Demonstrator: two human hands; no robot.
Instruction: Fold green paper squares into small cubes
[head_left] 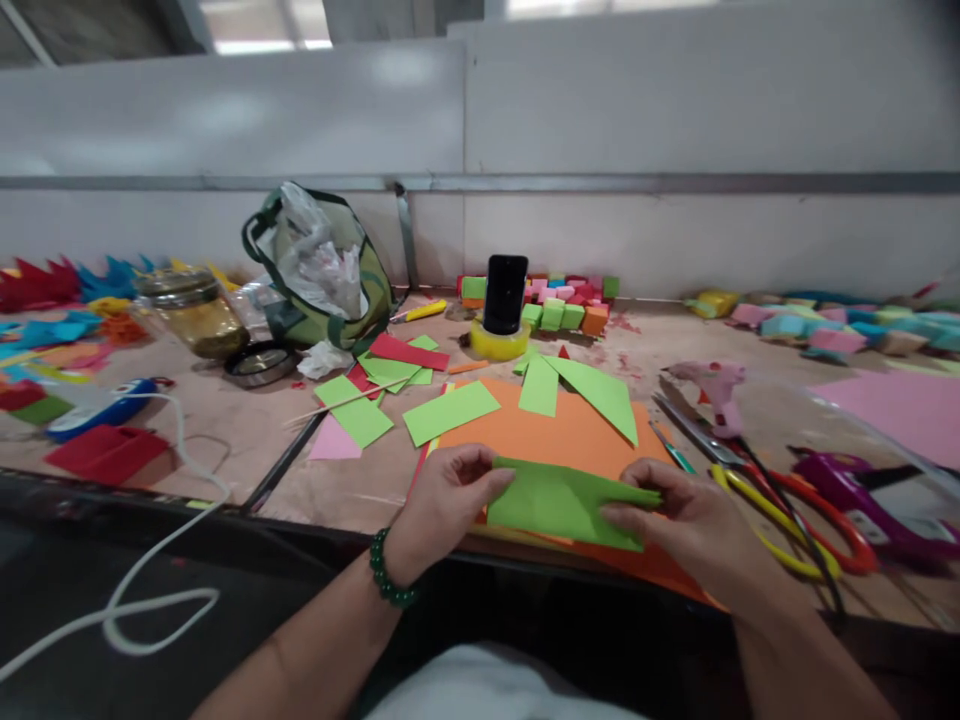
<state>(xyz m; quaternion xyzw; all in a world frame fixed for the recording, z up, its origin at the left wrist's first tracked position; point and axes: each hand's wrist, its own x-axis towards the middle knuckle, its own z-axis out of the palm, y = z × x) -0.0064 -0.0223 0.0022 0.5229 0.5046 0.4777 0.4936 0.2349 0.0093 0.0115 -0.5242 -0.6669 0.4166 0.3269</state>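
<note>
The green sheet is up between two hands, by the near edge of the surface, around the middle. It is in front of a big orange sheet, and I cannot tell if the two touch. The left hand has its thumb and finger pinched on the left end of the green sheet. The right hand is pinched on the other end, with its thumb on the near side. Holding both ends like this likely helps the thin sheet not to flop. The right end looks bent, but I cannot tell if it is folded all the way.

Small green pieces lie just past the hands, maybe so they are easy to reach. A black phone stands up at a yellow tape roll, which seems to prop it so it can face the person. Near the right side of the surface are scissors with yellow handles, a pink glue gun and a purple glue gun. They sit beside the right hand, perhaps to be close but out of the way. Little colored blocks are bunched by the far edge, behind the phone, which seems to leave room near the hands.
</note>
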